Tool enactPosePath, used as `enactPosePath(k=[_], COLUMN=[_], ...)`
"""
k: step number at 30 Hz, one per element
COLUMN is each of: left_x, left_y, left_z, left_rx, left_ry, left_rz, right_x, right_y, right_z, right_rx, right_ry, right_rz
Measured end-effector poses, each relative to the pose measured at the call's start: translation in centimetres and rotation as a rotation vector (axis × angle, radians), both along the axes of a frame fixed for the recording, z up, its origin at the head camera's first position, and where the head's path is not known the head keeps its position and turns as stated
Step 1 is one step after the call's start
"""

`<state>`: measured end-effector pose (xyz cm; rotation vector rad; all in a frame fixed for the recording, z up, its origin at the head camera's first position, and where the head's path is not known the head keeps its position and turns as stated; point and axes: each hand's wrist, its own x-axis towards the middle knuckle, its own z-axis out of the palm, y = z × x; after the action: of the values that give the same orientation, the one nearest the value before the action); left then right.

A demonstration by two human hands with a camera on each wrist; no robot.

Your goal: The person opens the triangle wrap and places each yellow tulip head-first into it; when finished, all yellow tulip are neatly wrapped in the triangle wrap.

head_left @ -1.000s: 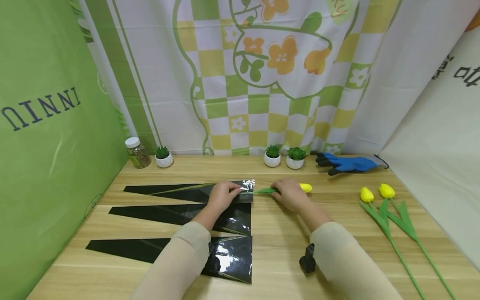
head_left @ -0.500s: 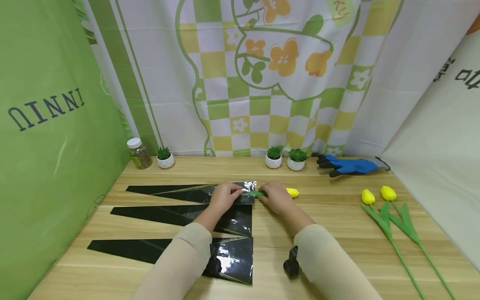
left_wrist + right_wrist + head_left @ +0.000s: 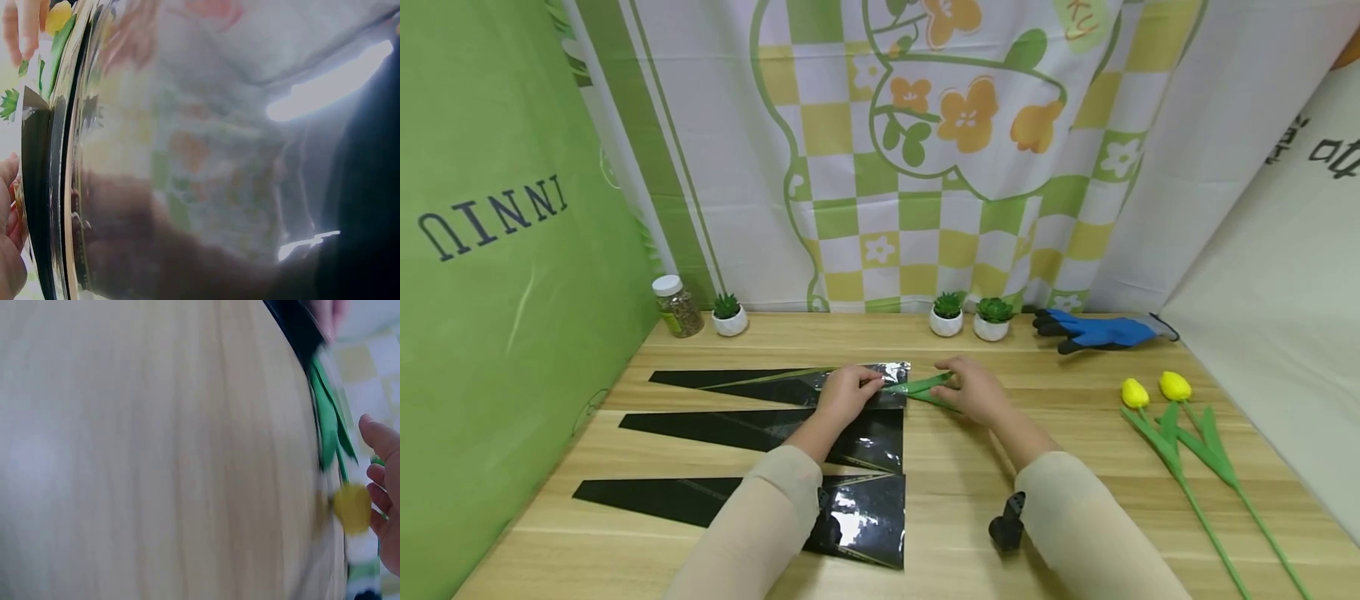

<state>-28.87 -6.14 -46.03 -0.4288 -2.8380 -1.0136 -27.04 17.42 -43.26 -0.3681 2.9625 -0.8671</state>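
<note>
My left hand [image 3: 847, 390] pinches the open right end of the farthest black wrapping sleeve [image 3: 737, 379], thumb and fingers at its clear film. Out of that mouth stick the green leaves [image 3: 925, 387] of a yellow tulip [image 3: 353, 509], its stem inside the sleeve. My right hand [image 3: 972, 390] is over the flower end, thumb and fingers spread apart around it; it hides the yellow bloom in the head view. In the right wrist view the right fingertips [image 3: 378, 477] are close beside the bloom. Shiny film of another sleeve fills most of the left wrist view.
Two more black sleeves, a middle one [image 3: 865, 433] and a near one [image 3: 865, 517], lie toward me. Two yellow tulips [image 3: 1176, 386] lie at the right. Along the back stand a jar [image 3: 678, 310], small potted plants [image 3: 947, 319] and a blue glove [image 3: 1105, 332].
My right hand first moved left with the tulip, sliding it deeper into the sleeve. Since then it has loosened its fingers and drawn back right, baring the leaves. The left hand stays put.
</note>
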Motion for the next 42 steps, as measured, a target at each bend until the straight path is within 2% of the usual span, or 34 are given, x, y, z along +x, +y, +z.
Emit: enactPosePath(k=[5,8,11,17,27,33,42], left_x=[-0.1,-0.2,-0.1,0.1,0.0,-0.1,-0.2], left_y=[-0.1,-0.1,-0.1,-0.2,-0.1,-0.2,-0.2], left_z=[-0.1,-0.2,-0.1,-0.1,0.2,0.3,0.5], left_rx=[-0.006,-0.009,-0.002,0.0,-0.002,-0.003,0.01], left_ry=[0.001,0.003,-0.004,-0.015,-0.041,-0.035,-0.031], left_rz=[0.0,0.0,0.0,0.001,0.008,0.002,-0.007], right_x=[0.0,0.0,-0.1,0.1,-0.4,-0.8,-1.3], right_y=[3.3,4.9,6.1,6.7,5.5,3.2,-0.8], right_z=[0.0,-0.3,-0.7,-1.2,-0.9,-0.6,-1.0], right_rx=[-0.175,-0.229,-0.249,-0.225,-0.199,-0.225,-0.313], right_ry=[-0.062,-0.113,-0.172,-0.213,-0.198,-0.185,-0.145], right_rz=[-0.079,-0.128,-0.158,-0.121,-0.116,-0.114,-0.138])
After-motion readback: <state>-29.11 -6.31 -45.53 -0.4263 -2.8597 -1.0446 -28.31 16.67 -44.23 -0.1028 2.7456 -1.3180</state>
